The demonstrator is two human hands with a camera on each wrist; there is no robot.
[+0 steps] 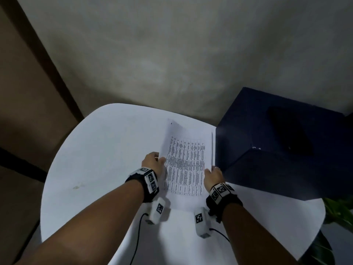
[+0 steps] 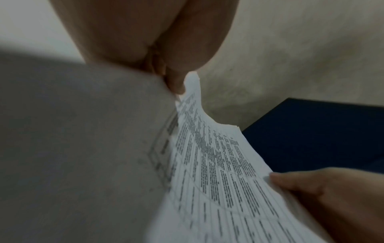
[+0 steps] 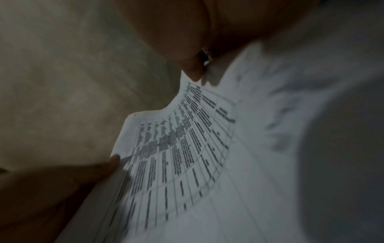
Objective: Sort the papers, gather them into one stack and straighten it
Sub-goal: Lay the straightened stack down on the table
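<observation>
The papers (image 1: 186, 165) sit between the two hands above the white desk (image 1: 99, 159), long axis running away from the person. The left hand (image 1: 152, 161) pinches the left long edge, the right hand (image 1: 213, 175) the right one. Both are equally near, so squaring likely means tapping the near short edge down.

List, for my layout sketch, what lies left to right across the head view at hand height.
Table → left hand → papers → right hand → dark blue box.
</observation>
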